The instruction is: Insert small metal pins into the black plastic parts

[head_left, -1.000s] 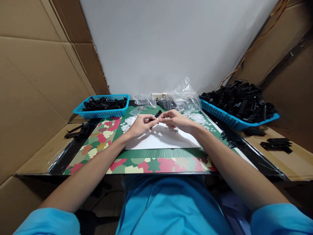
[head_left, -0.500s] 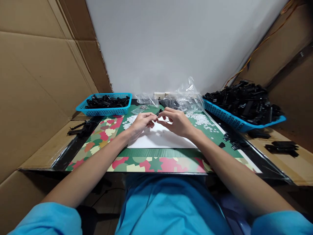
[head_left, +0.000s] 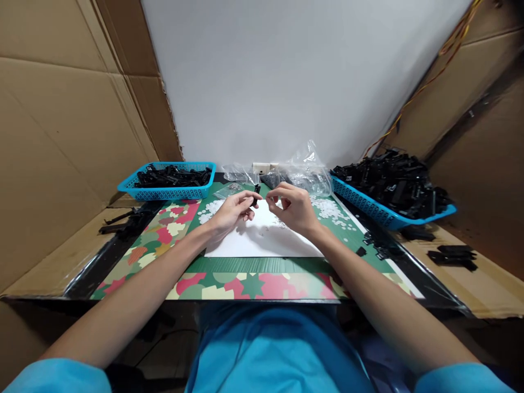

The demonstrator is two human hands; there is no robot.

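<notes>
My left hand [head_left: 235, 211] holds a small black plastic part [head_left: 257, 190] upright between thumb and fingers, above a white sheet [head_left: 262, 248]. Just to its right, my right hand [head_left: 291, 206] is closed in a pinch, thumb against forefinger. Whatever the pinch holds, if anything, is too small to make out. A narrow gap separates the two hands. Tiny bits [head_left: 278, 222] lie scattered on the sheet below them. Small white discs lie in a left pile [head_left: 209, 210] and a right pile [head_left: 329, 210].
Blue baskets full of black plastic parts stand at the left [head_left: 167, 193] and right [head_left: 368, 209]. Clear plastic bags [head_left: 309, 174] lie against the wall. Loose black parts rest at the left edge [head_left: 120, 221] and on cardboard at the right [head_left: 452, 256].
My right hand has drawn slightly away from the left, opening a gap. The black part now stands more upright in my left hand. The whole view has shifted a little.
</notes>
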